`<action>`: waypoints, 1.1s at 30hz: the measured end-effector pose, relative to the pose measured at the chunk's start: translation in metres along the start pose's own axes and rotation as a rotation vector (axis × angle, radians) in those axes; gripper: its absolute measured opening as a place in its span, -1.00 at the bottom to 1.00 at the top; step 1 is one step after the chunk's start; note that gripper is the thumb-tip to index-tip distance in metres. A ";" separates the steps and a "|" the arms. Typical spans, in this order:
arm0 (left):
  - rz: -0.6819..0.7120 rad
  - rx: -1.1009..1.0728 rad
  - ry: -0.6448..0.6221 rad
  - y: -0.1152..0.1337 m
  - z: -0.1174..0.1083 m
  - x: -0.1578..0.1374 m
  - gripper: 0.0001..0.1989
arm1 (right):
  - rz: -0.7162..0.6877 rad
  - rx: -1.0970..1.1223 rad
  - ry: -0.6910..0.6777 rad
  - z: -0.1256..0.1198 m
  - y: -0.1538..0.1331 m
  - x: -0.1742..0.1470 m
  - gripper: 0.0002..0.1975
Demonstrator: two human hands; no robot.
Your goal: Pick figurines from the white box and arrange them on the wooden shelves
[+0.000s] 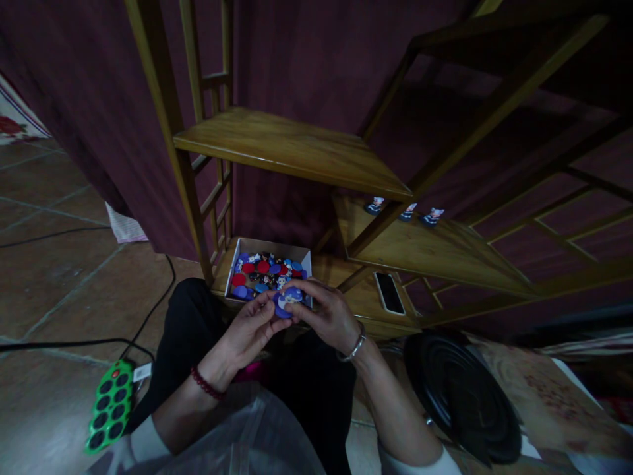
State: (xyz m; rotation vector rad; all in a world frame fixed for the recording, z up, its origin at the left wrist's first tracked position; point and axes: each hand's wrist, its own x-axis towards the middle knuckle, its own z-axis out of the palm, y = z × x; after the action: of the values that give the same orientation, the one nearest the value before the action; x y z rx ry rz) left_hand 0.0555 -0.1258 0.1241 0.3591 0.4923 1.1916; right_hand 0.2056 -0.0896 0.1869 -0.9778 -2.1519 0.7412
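Note:
Between my two hands is a small figurine [288, 300] with a purple round base and a pale, bluish-purple body. My left hand [257, 323] pinches its base from the left. From the right, the fingers of my right hand [324, 311] close around the figurine's upper part. Just beyond my hands an open white cardboard box [236, 264] stands on the bottom shelf. It contains several small figurines with red, blue and purple round bases, lying jumbled. My fingers hide the box's near right corner.
On the wooden rack, three small figurines [432, 216] stand on a middle shelf [435, 254]. A phone [390, 293] lies on the lower board. An upper shelf [291, 148] juts out above the box. A green power strip [109, 406] with cables is at left, a black round object [459, 396] at right.

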 end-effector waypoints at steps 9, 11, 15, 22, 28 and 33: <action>0.098 0.070 0.039 -0.002 0.000 0.002 -0.74 | 0.029 -0.069 0.031 0.008 0.005 -0.001 -0.78; 0.108 0.079 0.040 -0.002 0.001 0.001 -0.73 | 0.017 -0.069 0.036 0.009 0.007 -0.001 -0.78; 0.119 0.076 0.038 -0.001 0.003 0.001 -0.72 | -0.013 -0.069 0.049 0.011 0.007 -0.001 -0.79; 0.097 0.037 0.032 -0.003 -0.003 0.003 -0.76 | -0.046 -0.061 0.031 0.010 0.005 0.000 -0.79; 0.052 0.076 -0.045 -0.003 -0.006 0.002 -0.83 | -0.056 -0.007 -0.039 0.002 0.004 0.001 -0.77; 0.017 0.105 -0.091 -0.002 -0.004 0.000 -0.81 | -0.081 -0.001 -0.097 -0.004 0.000 0.003 -0.76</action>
State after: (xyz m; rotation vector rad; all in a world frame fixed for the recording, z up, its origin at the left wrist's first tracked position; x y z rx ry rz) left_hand 0.0545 -0.1264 0.1196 0.5063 0.4745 1.1629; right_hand 0.2074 -0.0863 0.1903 -0.8659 -2.2611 0.7619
